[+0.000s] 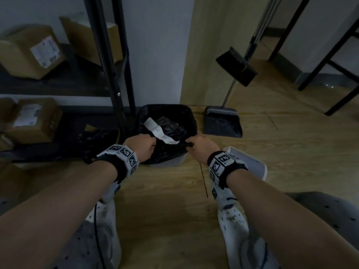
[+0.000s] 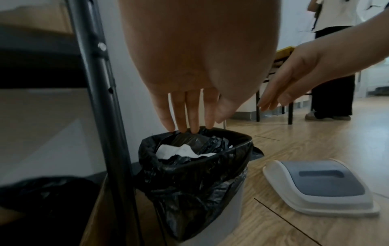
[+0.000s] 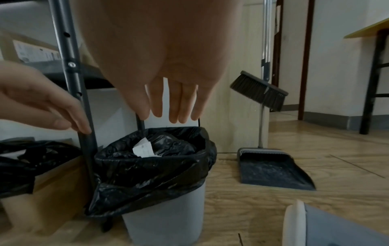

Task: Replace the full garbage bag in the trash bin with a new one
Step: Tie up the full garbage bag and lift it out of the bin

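Note:
A small white trash bin (image 1: pixel 174 162) stands on the wood floor against the wall, lined with a full black garbage bag (image 1: pixel 171 152) whose edge is folded over the rim. A white paper slip (image 1: pixel 161 133) lies on top of the rubbish. My left hand (image 1: pixel 143 146) is at the bin's near left rim; in the left wrist view its fingers (image 2: pixel 183 126) point straight down, tips at the bag's (image 2: pixel 189 183) edge. My right hand (image 1: pixel 198 145) is at the near right rim, its fingers (image 3: pixel 174 114) straight and spread just above the bag (image 3: pixel 151 174). Neither hand visibly pinches the plastic.
The bin's grey-and-white lid (image 2: pixel 322 184) lies on the floor to the right. A dustpan (image 1: pixel 223 123) and broom (image 1: pixel 237 66) stand behind it. A black shelf post (image 1: pixel 114 74) rises left of the bin, with boxes (image 1: pixel 31 51) and black bags (image 1: pixel 97 140). A person (image 2: pixel 332 66) stands far right.

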Motion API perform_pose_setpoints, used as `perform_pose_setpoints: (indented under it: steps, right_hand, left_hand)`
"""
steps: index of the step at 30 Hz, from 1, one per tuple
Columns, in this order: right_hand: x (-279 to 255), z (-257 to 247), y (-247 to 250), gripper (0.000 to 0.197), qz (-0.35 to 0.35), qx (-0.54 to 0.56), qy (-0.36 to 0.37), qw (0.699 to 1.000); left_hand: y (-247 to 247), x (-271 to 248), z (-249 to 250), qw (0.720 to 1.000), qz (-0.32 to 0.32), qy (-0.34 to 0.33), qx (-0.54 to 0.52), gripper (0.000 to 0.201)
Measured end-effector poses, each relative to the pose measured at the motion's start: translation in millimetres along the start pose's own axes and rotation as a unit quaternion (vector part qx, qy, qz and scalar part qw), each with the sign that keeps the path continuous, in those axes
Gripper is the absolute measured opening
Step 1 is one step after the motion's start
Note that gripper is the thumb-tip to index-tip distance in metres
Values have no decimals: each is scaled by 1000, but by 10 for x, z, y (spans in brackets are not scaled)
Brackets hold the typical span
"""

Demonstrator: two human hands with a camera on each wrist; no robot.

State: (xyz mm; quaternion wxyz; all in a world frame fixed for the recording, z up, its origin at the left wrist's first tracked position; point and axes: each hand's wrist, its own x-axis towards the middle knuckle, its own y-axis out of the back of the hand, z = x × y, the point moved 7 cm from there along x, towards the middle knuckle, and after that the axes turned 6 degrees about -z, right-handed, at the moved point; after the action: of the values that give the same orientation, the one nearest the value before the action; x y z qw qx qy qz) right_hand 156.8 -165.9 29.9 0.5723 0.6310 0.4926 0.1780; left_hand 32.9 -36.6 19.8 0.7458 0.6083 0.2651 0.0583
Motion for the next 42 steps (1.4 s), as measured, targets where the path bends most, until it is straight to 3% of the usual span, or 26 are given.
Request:
perform_pose_setpoints:
  steps: [9,15,17,23,27,29,31,34,35,38,39,42]
  right_hand:
    - [606,-97,-426,46,-45,9,15,999]
    - [792,-157,-647,48,-40,12,40,998]
    - [819,-165,-665,48,-38,4,40,998]
    - [842,-161,-658,45,-32,14,31,999]
    - [693,-120,-586,35,26,93,15,995]
    - [592,-87,-588,27,70,138,3,988]
    - [516,-37,-693,20,71,182,-22,980]
    - [507,67,-1007,7,8,280,-74,957]
    - [514,114,-1144,7,-29,348,-113,930]
    - [507,154,-1529,12,-123,593,-245,757]
    - [505,147,-1573,13,-130,633,-265,716]
    - [587,118,-1623,28,-123,714,-267,636]
  left_hand:
    - [-326,490,-109,997,-45,-31,-46,43]
    - [-480,533,-166,995,-49,-46,-71,43]
    - [-513,512,-191,994,-31,-48,-96,43]
    - [-545,292,-298,980,103,-51,-164,35]
    - [-667,184,-497,960,92,18,-264,27]
    - [-760,149,-601,932,88,72,-344,23]
    - [-936,128,-692,885,61,133,-443,23]
    - [-1309,78,-761,736,-20,237,-633,25]
    - [-1403,69,-768,687,-37,263,-676,24]
    - [-1572,104,-736,567,-53,306,-763,21]
    - [-1599,134,-696,534,-55,307,-786,22]
    - [-1623,238,-613,480,-52,303,-822,29]
